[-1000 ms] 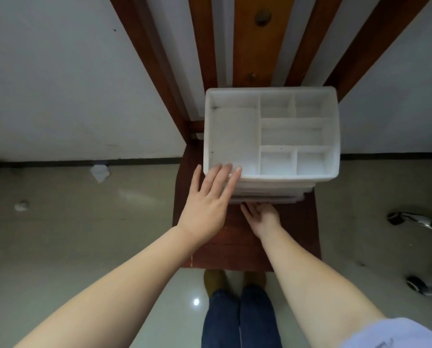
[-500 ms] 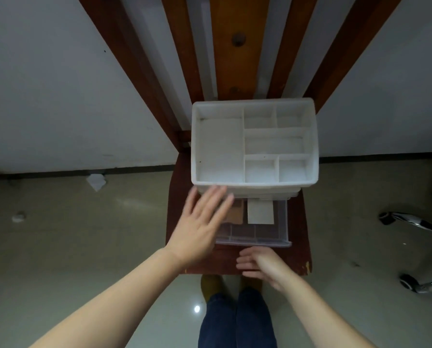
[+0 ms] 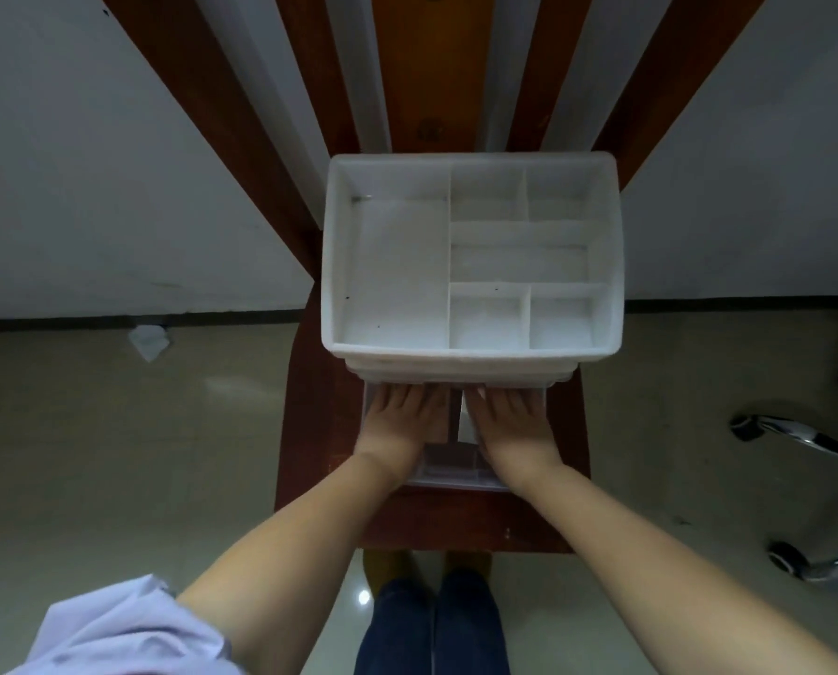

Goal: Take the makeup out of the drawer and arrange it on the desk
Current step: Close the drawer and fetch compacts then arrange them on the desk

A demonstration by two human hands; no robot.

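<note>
Both hands now in the pulled-out drawer
Left hand [image 3: 400, 421] left the organizer front; right hand [image 3: 509, 423] reached into drawer [image 3: 456, 475]; fingertips hidden.

The person wears a pale lilac short sleeve [image 3: 130, 630], loose and creased, bunched on the left upper arm at the lower left corner of the view; both forearms are bare below it. The left hand [image 3: 400, 421] and right hand [image 3: 509, 423] carry no rings, watch or gloves. Dark blue denim trousers [image 3: 431, 626] cover the legs, above mustard-yellow shoes [image 3: 383, 565]
</note>
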